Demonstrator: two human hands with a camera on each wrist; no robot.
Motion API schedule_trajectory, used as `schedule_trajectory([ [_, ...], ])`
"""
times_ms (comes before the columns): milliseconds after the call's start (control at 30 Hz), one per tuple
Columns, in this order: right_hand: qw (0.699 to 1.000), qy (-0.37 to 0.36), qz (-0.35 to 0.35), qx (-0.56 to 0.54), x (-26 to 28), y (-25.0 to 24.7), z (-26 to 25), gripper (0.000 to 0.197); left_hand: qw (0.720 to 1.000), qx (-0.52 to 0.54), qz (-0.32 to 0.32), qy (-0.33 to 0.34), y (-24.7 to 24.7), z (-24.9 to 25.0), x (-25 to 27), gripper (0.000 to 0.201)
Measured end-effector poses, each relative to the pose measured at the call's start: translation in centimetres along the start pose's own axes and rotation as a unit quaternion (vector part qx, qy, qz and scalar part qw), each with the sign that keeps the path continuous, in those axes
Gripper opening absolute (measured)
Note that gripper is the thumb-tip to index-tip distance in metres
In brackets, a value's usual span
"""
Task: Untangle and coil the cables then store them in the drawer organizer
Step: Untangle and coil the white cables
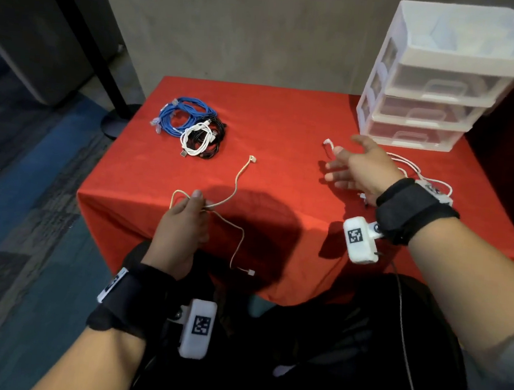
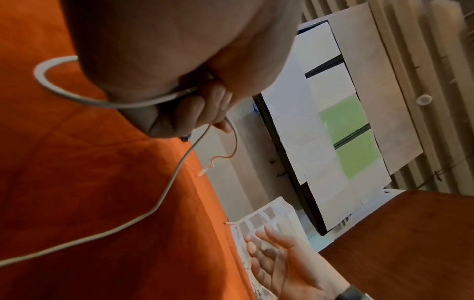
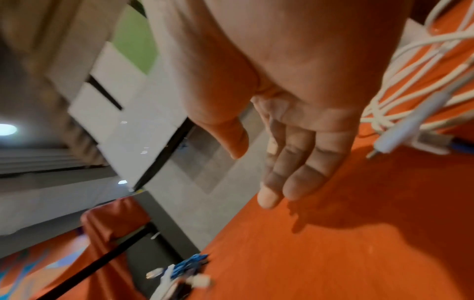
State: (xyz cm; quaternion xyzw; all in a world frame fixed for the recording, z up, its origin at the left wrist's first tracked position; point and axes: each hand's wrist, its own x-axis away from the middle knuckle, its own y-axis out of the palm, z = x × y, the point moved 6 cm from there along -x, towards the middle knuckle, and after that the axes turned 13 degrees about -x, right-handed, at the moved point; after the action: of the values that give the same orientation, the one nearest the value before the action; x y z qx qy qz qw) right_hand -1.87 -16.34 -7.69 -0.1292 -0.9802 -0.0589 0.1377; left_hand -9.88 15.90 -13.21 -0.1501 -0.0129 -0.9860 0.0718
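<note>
My left hand (image 1: 191,203) pinches a thin white cable (image 1: 236,183) near the table's front edge. One end of that cable rises toward the middle of the table and the other plug hangs over the front edge. The left wrist view shows the same cable (image 2: 164,194) running out of my curled fingers (image 2: 205,109). My right hand (image 1: 349,168) hovers with straight, spread fingers and holds nothing, just left of a loose tangle of white cables (image 1: 413,172). That tangle (image 3: 410,85) lies beside the palm in the right wrist view. The clear drawer organizer (image 1: 439,83) stands at the back right, drawers closed.
A pile of blue, black and white cables (image 1: 193,127) lies at the table's back left. The red tablecloth (image 1: 286,129) covers the small table. A black stand base (image 1: 116,120) sits on the floor beyond the left edge.
</note>
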Motion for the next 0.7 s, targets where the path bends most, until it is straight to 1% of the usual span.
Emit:
schedule_trajectory([
  [67,1.000,-0.013,-0.022,0.001,2.0,1.3,0.6,0.021,1.000,0.016,-0.006,0.002,0.8,0.0,0.5,0.031],
  [100,0.999,-0.011,-0.044,0.003,3.1,2.0,1.4,0.012,1.000,0.026,-0.010,0.003,1.2,0.2,0.8,0.031],
  [133,0.997,-0.006,-0.073,0.011,4.2,2.7,2.4,0.011,0.999,0.036,-0.014,0.002,1.6,0.3,1.1,0.031],
  [267,0.980,0.004,-0.178,0.086,8.3,5.1,7.1,0.018,0.992,0.110,-0.054,-0.024,2.6,0.9,2.3,0.033],
  [333,0.976,0.010,-0.192,0.098,9.3,5.7,9.3,0.031,0.984,0.153,-0.081,-0.043,3.0,1.2,2.6,0.034],
  [400,0.978,0.023,-0.192,0.076,9.9,6.0,11.1,0.045,0.974,0.190,-0.107,-0.054,3.3,1.8,2.8,0.034],
  [433,0.979,0.031,-0.192,0.056,10.0,6.0,11.5,0.047,0.969,0.208,-0.118,-0.059,3.5,2.1,2.9,0.034],
  [467,0.980,0.040,-0.193,0.039,10.2,6.1,11.7,0.047,0.964,0.224,-0.128,-0.062,3.6,2.5,2.9,0.034],
  [533,0.976,0.056,-0.208,0.020,10.6,6.2,11.6,0.041,0.954,0.253,-0.148,-0.062,3.7,3.3,3.1,0.035],
  [633,0.970,0.081,-0.228,0.024,10.8,6.0,11.3,0.022,0.939,0.295,-0.168,-0.061,3.7,4.3,3.2,0.037],
  [700,0.964,0.108,-0.237,0.050,10.8,5.7,11.6,0.022,0.930,0.315,-0.178,-0.063,3.7,4.8,3.2,0.036],
])
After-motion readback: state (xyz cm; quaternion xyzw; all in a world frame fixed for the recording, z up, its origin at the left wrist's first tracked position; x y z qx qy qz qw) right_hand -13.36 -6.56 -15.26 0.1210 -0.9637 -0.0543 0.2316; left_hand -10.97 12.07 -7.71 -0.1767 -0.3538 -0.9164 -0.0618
